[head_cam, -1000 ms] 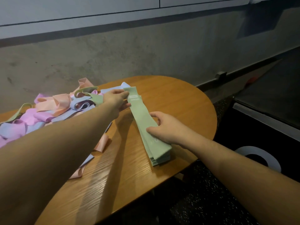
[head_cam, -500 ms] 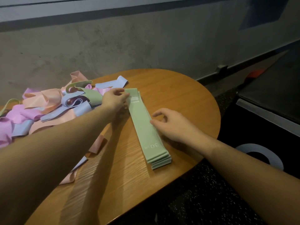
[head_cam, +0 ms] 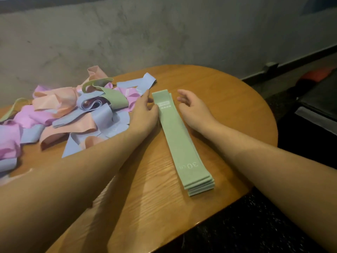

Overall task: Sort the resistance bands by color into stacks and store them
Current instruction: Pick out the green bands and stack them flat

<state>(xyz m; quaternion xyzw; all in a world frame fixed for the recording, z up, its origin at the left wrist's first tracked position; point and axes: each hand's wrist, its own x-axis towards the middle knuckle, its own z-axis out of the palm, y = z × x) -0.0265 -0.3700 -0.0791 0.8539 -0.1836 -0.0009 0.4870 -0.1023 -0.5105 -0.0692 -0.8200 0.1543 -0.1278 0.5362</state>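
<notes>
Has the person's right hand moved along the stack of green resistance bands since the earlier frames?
Yes. The right hand has moved from the stack of green bands's near half to beside its far end.

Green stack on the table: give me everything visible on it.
The green stack is a neat pile of flat, pale green bands of matte, rubbery-looking material, edges roughly aligned, with several layers showing at the near end. The top band bears a white "30" print near that end and a white logo block near the far end. It lies flat on the wooden table, running away from the person. The left hand touches its far left edge with straight fingers; the right hand sits just right of it, apparently clear of it.
</notes>
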